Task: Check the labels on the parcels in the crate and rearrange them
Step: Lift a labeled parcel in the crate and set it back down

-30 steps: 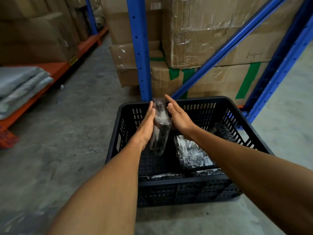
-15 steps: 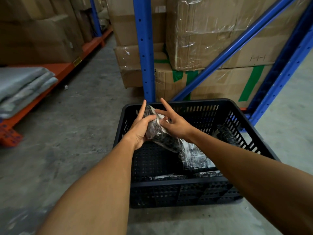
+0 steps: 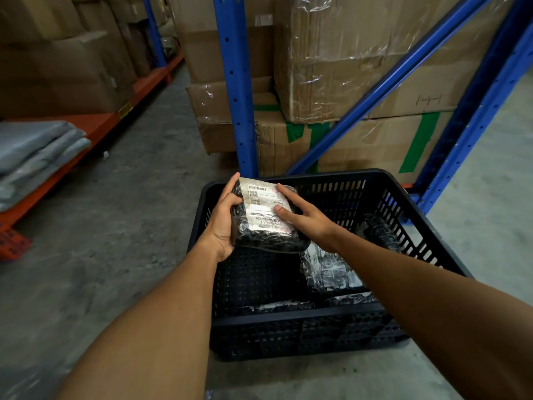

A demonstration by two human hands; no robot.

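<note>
A black bubble-wrapped parcel [image 3: 266, 236] with a white shipping label facing up is held above the left part of the black plastic crate [image 3: 300, 327]. My left hand [image 3: 223, 223] grips its left edge, thumb on top. My right hand [image 3: 302, 216] rests on the parcel's right side, fingers spread over the label. Inside the crate lie more wrapped parcels: one [image 3: 328, 271] under my right forearm, one [image 3: 380, 230] leaning against the right wall, and others [image 3: 288, 306] along the near wall.
The crate sits on a concrete floor [image 3: 115, 241]. Behind it stand blue rack posts [image 3: 236, 82] and stacked cardboard boxes [image 3: 346, 67]. To the left, an orange shelf [image 3: 95, 131] carries grey bags [image 3: 34, 151] and more cartons.
The parcel stood on edge between my palms, then was turned over; it now lies flat with its label up, and both hands hold it slightly lower.
</note>
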